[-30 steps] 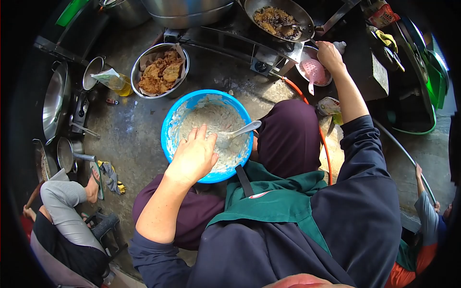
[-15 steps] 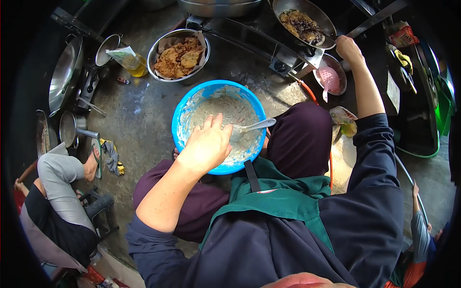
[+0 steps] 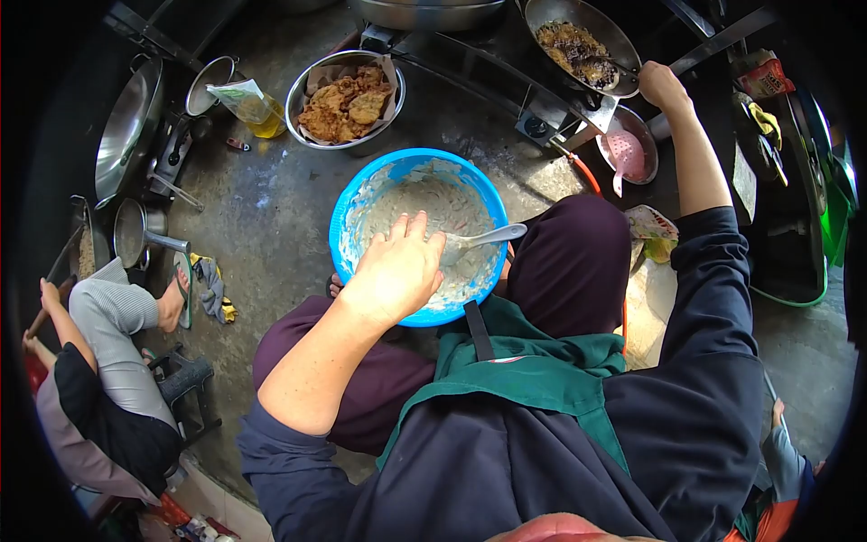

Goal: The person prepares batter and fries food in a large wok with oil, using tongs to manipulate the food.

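My left hand is stretched over a blue basin between my knees, fingers apart. Thick pale batter fills the basin and smears its wall. A grey-handled spoon leans on the right rim, its head partly behind my fingers. At the upper right, my right hand is closed on the handle of a dark spatula. The spatula's head lies among browned food in a frying pan; its exact shape is hard to make out.
Fried fritters fill a paper-lined metal bowl. A pink strainer rests in another metal bowl below the pan. An oil pouch stands left. One person sits at left; another is at lower right.
The view has shifted slightly, so most things appear a little to the right. My hands keep nearly the same poses. The seated person's hand at left has risen.
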Action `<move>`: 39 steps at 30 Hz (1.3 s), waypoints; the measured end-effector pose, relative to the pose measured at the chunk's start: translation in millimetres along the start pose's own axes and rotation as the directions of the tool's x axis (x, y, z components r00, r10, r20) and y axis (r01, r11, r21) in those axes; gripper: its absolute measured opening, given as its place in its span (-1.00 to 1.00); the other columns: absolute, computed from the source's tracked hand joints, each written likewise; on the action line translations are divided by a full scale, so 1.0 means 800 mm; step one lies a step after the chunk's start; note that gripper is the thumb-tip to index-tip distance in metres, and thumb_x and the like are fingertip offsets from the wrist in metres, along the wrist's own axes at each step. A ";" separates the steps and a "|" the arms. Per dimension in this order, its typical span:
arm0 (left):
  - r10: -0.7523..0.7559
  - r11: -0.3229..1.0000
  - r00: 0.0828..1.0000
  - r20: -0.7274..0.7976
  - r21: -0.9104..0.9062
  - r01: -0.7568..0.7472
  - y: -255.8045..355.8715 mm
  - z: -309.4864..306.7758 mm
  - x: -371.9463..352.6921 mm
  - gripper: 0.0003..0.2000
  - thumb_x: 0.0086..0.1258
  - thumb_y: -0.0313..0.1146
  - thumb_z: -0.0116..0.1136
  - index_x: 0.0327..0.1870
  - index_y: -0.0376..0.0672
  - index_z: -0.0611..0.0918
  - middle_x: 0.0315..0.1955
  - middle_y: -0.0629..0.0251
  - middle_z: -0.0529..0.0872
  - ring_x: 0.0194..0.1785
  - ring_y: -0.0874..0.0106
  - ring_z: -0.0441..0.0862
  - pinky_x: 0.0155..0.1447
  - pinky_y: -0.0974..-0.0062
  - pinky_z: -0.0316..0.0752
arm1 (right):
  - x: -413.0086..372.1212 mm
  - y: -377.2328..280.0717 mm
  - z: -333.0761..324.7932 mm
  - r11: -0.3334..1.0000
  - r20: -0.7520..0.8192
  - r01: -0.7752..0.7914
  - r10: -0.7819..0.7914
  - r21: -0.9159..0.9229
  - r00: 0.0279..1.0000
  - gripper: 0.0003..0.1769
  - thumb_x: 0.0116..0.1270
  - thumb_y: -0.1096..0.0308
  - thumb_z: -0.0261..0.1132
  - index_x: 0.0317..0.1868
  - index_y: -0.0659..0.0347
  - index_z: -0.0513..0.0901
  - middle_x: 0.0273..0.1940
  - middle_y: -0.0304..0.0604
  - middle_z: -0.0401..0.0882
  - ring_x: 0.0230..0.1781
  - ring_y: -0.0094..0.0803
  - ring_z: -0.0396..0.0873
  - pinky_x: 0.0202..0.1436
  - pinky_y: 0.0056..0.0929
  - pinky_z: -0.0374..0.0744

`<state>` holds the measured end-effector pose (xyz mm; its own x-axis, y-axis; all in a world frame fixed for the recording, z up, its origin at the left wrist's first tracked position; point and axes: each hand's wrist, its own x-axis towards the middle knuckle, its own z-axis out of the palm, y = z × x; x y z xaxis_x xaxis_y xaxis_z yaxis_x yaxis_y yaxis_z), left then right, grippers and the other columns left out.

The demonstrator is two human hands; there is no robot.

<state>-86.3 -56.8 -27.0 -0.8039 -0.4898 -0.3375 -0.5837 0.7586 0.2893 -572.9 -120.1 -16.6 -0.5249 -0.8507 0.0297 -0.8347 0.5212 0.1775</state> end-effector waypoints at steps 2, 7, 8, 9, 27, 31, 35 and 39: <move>0.000 1.000 1.000 -0.002 -0.002 0.000 0.000 0.000 0.001 -0.50 0.25 -0.26 0.19 0.21 -0.22 0.44 0.27 -0.15 0.34 0.34 -0.05 0.30 0.31 0.07 0.32 | 0.005 0.005 0.006 1.000 -0.003 0.006 -0.006 -0.004 1.000 -0.71 0.25 0.46 0.02 -0.12 0.36 0.62 -0.10 0.21 0.61 -0.02 0.07 0.58 0.02 -0.09 0.55; 0.004 1.000 1.000 -0.005 -0.004 -0.004 0.000 -0.001 0.001 -0.50 0.25 -0.26 0.19 0.21 -0.22 0.44 0.27 -0.15 0.34 0.33 -0.05 0.31 0.31 0.07 0.31 | 0.008 0.009 0.013 1.000 -0.017 0.015 -0.015 0.002 1.000 -0.72 0.24 0.48 0.02 -0.13 0.37 0.61 -0.11 0.22 0.61 -0.03 0.07 0.58 0.02 -0.09 0.55; 0.004 1.000 1.000 -0.003 -0.004 -0.004 0.000 -0.001 0.002 -0.50 0.25 -0.26 0.19 0.21 -0.22 0.44 0.27 -0.15 0.34 0.33 -0.05 0.31 0.31 0.06 0.31 | 0.007 0.009 0.012 1.000 -0.021 0.024 -0.024 -0.002 0.999 -0.72 0.25 0.48 0.01 -0.13 0.37 0.61 -0.11 0.22 0.61 -0.03 0.07 0.58 0.02 -0.09 0.55; 0.003 1.000 1.000 -0.001 -0.003 -0.003 0.000 -0.001 0.002 -0.50 0.25 -0.26 0.19 0.21 -0.22 0.44 0.27 -0.15 0.34 0.33 -0.05 0.31 0.31 0.06 0.31 | 0.007 0.009 0.012 0.999 -0.025 0.033 -0.033 -0.005 0.999 -0.72 0.25 0.47 0.01 -0.14 0.37 0.61 -0.11 0.22 0.61 -0.03 0.07 0.58 0.01 -0.09 0.55; -0.010 1.000 0.999 0.032 0.004 0.009 0.001 -0.003 0.005 -0.50 0.28 -0.25 0.18 0.24 -0.21 0.43 0.30 -0.12 0.31 0.35 -0.03 0.29 0.32 0.06 0.30 | -0.004 0.000 -0.003 0.999 0.065 0.031 -0.029 -0.030 0.997 -0.67 0.27 0.45 -0.01 -0.03 0.33 0.59 -0.01 0.19 0.59 0.04 0.06 0.57 0.09 -0.06 0.54; -0.019 1.000 0.999 0.049 0.006 0.019 0.003 -0.005 0.005 -0.50 0.28 -0.25 0.18 0.24 -0.20 0.43 0.30 -0.11 0.31 0.35 -0.04 0.28 0.32 0.06 0.30 | -0.004 -0.001 -0.003 0.999 0.051 0.019 -0.018 -0.031 0.999 -0.67 0.27 0.45 0.00 -0.04 0.34 0.59 -0.02 0.20 0.59 0.03 0.06 0.57 0.08 -0.06 0.55; -0.020 1.000 0.999 0.039 0.005 0.020 0.003 -0.005 0.005 -0.50 0.27 -0.25 0.18 0.23 -0.20 0.43 0.30 -0.11 0.32 0.36 -0.03 0.28 0.32 0.04 0.30 | -0.005 0.002 -0.001 0.999 0.037 0.025 -0.024 -0.023 0.999 -0.68 0.28 0.44 0.00 -0.05 0.34 0.59 -0.03 0.20 0.59 0.02 0.06 0.58 0.07 -0.06 0.55; -0.017 1.000 0.999 0.035 0.005 0.017 0.002 -0.004 0.006 -0.49 0.27 -0.26 0.18 0.24 -0.20 0.43 0.30 -0.11 0.31 0.36 -0.02 0.28 0.32 0.03 0.31 | -0.008 0.002 0.000 0.999 0.031 0.046 -0.046 -0.017 0.998 -0.68 0.28 0.42 -0.01 -0.08 0.35 0.60 -0.05 0.21 0.60 0.00 0.05 0.59 0.06 -0.07 0.55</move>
<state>-91.1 -58.9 -25.5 -0.7894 -0.4869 -0.3739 -0.5964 0.7525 0.2793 -570.8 -113.5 -16.6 -0.4910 -0.8711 -0.0092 -0.8553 0.4800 0.1952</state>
